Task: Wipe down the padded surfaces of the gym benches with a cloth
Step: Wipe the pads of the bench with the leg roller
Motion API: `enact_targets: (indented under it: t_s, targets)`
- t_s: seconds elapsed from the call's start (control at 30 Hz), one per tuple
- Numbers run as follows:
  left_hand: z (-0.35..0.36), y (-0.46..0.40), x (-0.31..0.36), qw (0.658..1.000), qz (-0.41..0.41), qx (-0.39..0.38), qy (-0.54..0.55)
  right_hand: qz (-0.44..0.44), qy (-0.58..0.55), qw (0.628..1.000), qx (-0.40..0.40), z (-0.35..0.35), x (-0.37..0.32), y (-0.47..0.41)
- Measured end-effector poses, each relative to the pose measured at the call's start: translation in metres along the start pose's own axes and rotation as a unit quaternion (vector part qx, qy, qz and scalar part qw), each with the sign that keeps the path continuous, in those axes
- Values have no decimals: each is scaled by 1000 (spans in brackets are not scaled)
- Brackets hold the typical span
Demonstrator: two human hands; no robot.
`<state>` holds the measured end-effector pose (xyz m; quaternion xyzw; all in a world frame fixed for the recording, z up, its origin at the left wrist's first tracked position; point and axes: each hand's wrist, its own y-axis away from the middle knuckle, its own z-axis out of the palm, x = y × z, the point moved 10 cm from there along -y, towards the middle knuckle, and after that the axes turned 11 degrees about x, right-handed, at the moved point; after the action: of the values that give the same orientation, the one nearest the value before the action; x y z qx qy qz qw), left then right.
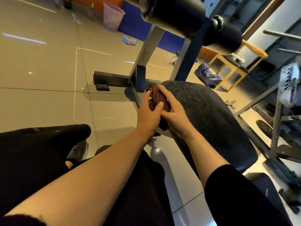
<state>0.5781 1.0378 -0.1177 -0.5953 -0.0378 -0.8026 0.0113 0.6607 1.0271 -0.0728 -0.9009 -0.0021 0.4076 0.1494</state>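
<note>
Head view, near to far. Dark-trousered legs (37,154) fill the near left. Left hand (149,116) and right hand (173,111) meet at the left edge of the black bench pad (216,121), both curled round a dark red cloth (157,99) bunched between them and lying against the pad's rim. Beyond stand the bench frame (140,79) and black roller pads (179,15). A pink bin (112,17) stands far left; a yellow stool (234,69) is far right.

cloth (158,99) half hidden between hands, blurred bin (112,16)
</note>
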Motion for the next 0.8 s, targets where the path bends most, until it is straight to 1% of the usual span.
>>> enact_targets:
  t_s: [0.03,0.07,0.1,0.13,0.17,0.2,0.23,0.27,0.33,0.4,0.53,0.6,0.7,0.8]
  targets:
    - [-3,-6,1,1000,5,15,-2,-4,4,1000,-11,-2,1,-4]
    - [-4,-12,0,1000,9,23,-8,-5,9,1000,-4,-7,3,-8]
    - [-4,-17,-3,999,8,34,-15,-3,24,999,26,-17,7,-12]
    - [-6,-23,-7,999,3,48,-21,-2,54,996,74,-30,13,-17]
    - [-9,-29,-13,997,-8,66,-25,1,102,987,125,-44,18,-20]
    - [-12,-34,-20,996,-25,82,-27,9,157,975,156,-53,25,-22]
    - [-15,-38,-27,994,-43,96,-29,20,208,965,158,-55,34,-26]
    - [-16,-41,-35,993,-57,101,-32,31,245,959,139,-52,43,-30]
    - [-10,-44,-41,994,-53,82,-48,43,280,954,95,-43,57,-35]
    - [-1,-47,-36,994,-12,56,-88,40,291,952,82,-37,61,-38]
    - [6,-42,-27,983,57,67,-158,36,302,949,76,-33,62,-39]
    - [5,-29,-28,979,88,54,-178,35,305,949,70,-31,61,-38]
    - [2,-15,-29,975,132,34,-174,33,310,948,63,-31,59,-38]
    - [-5,-24,-20,979,128,65,-143,20,315,946,68,-31,57,-39]
